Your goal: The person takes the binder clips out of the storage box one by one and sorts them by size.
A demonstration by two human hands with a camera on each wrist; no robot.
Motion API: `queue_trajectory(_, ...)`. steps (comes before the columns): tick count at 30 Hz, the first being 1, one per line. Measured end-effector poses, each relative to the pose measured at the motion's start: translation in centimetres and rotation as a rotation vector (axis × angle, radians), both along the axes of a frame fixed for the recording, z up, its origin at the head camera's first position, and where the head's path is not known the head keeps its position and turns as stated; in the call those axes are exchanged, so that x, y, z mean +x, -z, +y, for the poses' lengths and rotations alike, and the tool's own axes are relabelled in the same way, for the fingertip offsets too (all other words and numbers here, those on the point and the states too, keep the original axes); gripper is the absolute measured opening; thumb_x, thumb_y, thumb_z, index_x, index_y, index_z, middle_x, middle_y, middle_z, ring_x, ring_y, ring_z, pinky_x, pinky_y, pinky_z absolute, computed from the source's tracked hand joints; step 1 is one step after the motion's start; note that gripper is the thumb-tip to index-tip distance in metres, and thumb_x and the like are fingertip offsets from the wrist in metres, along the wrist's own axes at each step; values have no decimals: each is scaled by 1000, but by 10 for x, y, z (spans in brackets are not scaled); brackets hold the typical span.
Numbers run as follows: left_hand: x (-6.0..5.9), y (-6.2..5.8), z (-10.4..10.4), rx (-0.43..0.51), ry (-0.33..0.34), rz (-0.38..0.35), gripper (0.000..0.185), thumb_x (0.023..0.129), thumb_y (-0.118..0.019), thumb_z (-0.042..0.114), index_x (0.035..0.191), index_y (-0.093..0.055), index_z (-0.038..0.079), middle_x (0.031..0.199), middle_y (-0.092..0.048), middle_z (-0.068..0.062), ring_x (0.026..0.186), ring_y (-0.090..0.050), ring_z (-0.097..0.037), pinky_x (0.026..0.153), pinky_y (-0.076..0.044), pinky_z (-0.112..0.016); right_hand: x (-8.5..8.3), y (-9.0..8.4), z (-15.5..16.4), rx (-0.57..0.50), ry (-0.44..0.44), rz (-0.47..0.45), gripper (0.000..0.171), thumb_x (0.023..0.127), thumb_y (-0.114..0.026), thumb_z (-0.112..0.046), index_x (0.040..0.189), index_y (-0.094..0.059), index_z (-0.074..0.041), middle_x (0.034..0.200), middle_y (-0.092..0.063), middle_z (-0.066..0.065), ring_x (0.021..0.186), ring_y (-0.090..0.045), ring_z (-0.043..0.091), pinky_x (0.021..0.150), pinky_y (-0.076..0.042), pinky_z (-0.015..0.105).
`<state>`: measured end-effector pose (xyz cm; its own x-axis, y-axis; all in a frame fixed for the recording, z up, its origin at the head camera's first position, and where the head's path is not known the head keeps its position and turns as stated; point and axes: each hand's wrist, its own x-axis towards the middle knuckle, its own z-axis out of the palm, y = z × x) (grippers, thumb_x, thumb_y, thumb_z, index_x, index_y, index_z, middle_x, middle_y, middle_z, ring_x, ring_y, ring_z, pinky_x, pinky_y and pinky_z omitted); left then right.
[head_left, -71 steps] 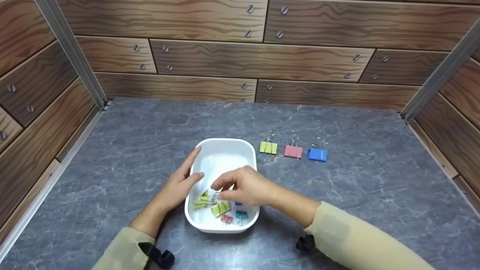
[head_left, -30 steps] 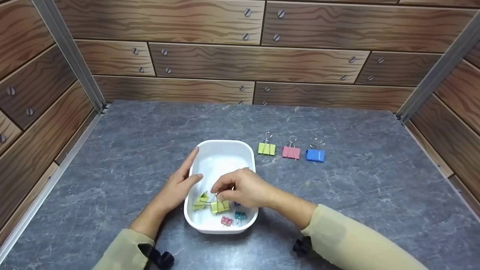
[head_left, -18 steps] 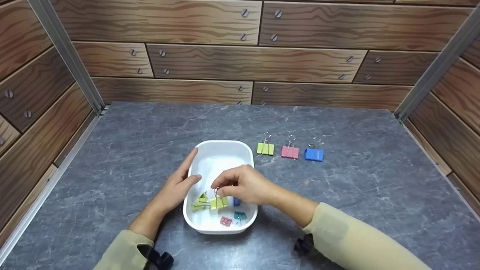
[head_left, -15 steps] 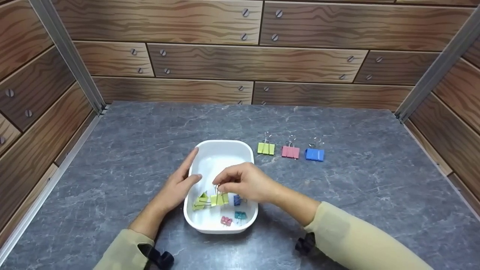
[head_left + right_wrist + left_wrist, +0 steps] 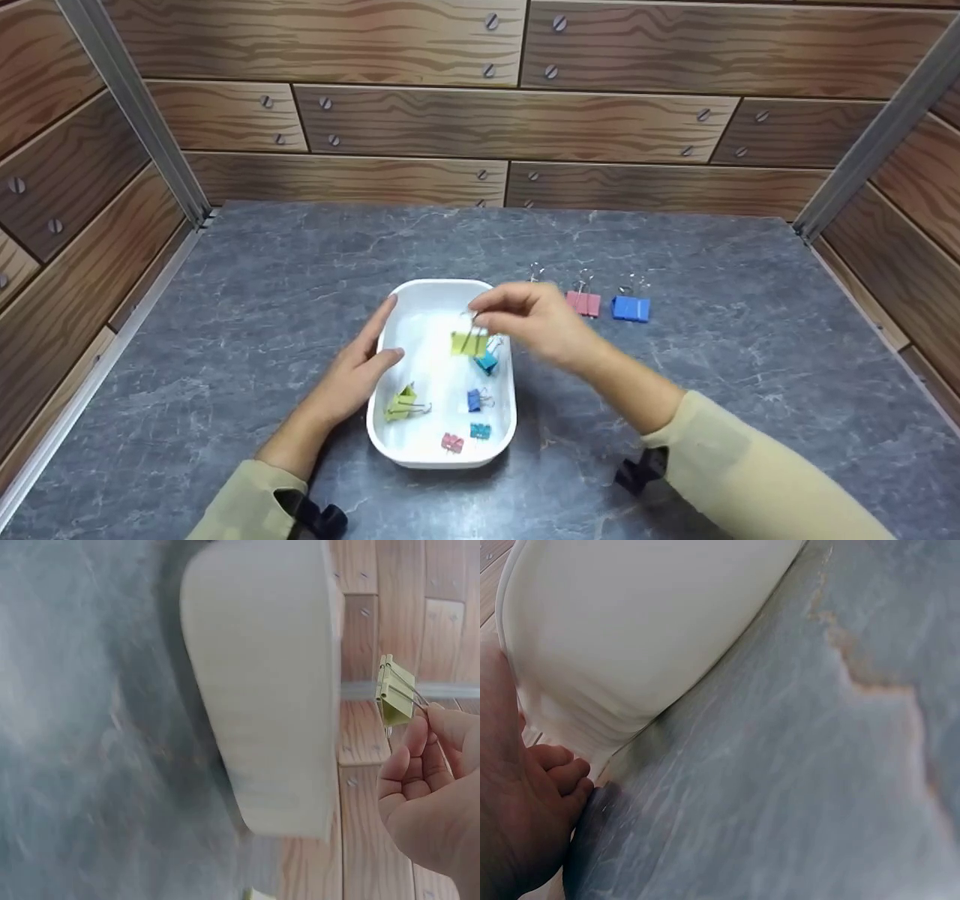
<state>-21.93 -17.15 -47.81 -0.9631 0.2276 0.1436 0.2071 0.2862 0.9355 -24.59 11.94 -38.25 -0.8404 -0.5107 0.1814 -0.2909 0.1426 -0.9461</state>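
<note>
Yellow-green metal binder clip (image 5: 469, 343) is pinched by its wire handles in the right hand (image 5: 534, 321), hanging above the white plastic tray (image 5: 390, 442). A small teal clip (image 5: 487, 362) appears caught beneath it, so the lift is best kept slow, while the left hand (image 5: 352, 379), fingers relaxed, is kept resting against the tray's wall.

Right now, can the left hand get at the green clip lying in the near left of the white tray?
Probably yes. The left hand rests on the white tray's left rim, the green clip lies just inside, uncovered, and the right hand is raised away.
</note>
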Motion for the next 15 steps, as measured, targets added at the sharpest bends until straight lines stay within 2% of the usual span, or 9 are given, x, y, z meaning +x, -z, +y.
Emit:
queue_trajectory(6, 1, -1, 0, -13, -7, -16, 73, 108, -56, 15, 171, -24, 29, 175, -22, -4, 160, -21, -24, 128, -21, -51, -13, -12, 26, -18, 108, 35, 20, 96, -77, -5, 115, -78, 1, 110, -77, 19, 92, -72, 21, 85, -62, 36)
queue_trajectory(10, 1, -1, 0, -15, -11, -15, 72, 108, -57, 15, 171, -25, 29, 175, -22, -4, 160, -20, -24, 128, -19, -51, -21, -13, 41, -5, 172, 47, 19, 97, -77, -6, 114, -79, 2, 105, -78, 15, 88, -71, 18, 82, -61, 33)
queue_trajectory(15, 1, -1, 1, -15, -17, -12, 72, 107, -58, 14, 171, -26, 29, 174, -24, -4, 159, -21, -24, 128, -19, -49, -30, -7, 58, 34, 226, 36, 23, 97, -77, -8, 117, -77, 5, 101, -78, 7, 81, -67, 11, 66, -55, 22)
